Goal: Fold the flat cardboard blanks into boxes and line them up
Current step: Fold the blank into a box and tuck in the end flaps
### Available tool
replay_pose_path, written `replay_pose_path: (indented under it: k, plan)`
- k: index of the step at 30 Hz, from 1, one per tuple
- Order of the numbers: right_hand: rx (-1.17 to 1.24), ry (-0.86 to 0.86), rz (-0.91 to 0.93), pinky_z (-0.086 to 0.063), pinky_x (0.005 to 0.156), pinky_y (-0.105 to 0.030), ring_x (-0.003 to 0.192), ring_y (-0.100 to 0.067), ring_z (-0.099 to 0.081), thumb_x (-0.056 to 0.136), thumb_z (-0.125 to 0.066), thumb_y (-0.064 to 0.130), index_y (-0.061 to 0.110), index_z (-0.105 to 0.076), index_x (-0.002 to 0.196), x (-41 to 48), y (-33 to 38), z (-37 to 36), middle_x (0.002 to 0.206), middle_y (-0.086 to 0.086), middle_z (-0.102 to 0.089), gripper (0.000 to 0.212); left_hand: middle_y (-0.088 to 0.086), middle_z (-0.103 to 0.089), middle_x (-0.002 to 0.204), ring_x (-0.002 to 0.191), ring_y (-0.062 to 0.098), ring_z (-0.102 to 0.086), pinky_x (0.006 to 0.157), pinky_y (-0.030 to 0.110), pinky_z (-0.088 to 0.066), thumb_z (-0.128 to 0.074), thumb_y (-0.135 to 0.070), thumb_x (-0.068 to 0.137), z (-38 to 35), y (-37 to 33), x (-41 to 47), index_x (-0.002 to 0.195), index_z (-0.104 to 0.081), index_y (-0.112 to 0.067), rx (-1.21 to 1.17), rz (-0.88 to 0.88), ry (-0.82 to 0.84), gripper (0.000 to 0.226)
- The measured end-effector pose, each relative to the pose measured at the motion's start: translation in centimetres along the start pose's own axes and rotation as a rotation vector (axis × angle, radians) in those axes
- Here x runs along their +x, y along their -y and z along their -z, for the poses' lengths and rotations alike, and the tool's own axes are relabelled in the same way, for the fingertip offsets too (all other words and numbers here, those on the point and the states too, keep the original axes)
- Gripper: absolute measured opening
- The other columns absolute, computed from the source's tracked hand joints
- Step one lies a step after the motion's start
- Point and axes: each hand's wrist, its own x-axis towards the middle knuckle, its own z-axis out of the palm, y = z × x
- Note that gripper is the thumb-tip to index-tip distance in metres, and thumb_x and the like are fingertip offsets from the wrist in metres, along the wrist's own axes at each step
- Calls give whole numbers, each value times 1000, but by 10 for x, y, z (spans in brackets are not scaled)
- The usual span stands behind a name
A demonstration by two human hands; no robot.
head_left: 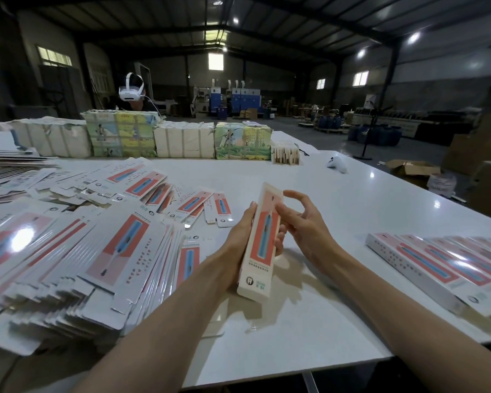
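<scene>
The folding step looks nearly done: a long, narrow box (262,245) printed with a red panel and a blue toothbrush-like picture is held up off the white table (357,199) in the centre of the frame, tilted with its far end leaning away and slightly right. It already has depth along its sides rather than lying flat. The left hand (238,239) grips it from the left side, thumb along the near edge and fingertips (280,236) wrapping round to show at the right edge. The right hand (306,225) is loosely open beside the box's upper half, its thumb touching the right edge and its other fingers relaxed and lifted clear, holding nothing. Whether the end flaps are fully tucked cannot be told from here. The flat blanks (116,251) lie fanned in a thick, overlapping heap across the lower left, and a row of finished boxes (425,262) lies side by side at the right edge of the frame. The next move probably calls for closing any remaining flap at the far end, then laying this box flush against the near end of that row, parallel with the others. Wrapped bundles (119,134) stand along the far side of the table, with a white controller (336,165) lying to their right.
</scene>
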Motion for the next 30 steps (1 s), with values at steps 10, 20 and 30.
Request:
replay_pose_path:
  k: [10, 20, 30]
  plan:
    - [-179, -3, 89, -58, 101, -49, 100, -27, -77, 99, -67, 56, 39, -51, 133, -9, 7, 1, 102, -8, -79, 42, -2, -79, 104, 96, 30, -80, 78, 49, -66, -47, -45, 111, 4, 7, 3, 133, -56, -58, 409, -450, -116, 27]
    - [-160, 17, 136, -64, 83, -35, 100, -30, -78, 104, -66, 30, 19, -69, 123, -3, 6, -1, 108, -8, -79, 22, 6, -69, 113, 82, 17, -79, 68, 23, -61, -88, -33, 82, 13, 8, 13, 142, -28, -52, 717, -449, -93, 87]
    - [-58, -132, 57, -62, 78, -32, 95, -35, -78, 109, -54, 16, 15, -67, 128, 12, -1, 14, 101, -13, -80, 24, 6, -75, 109, 85, 25, -80, 69, 27, -62, -88, -38, 78, 16, 13, 18, 135, -34, -60, 704, -326, 5, 81]
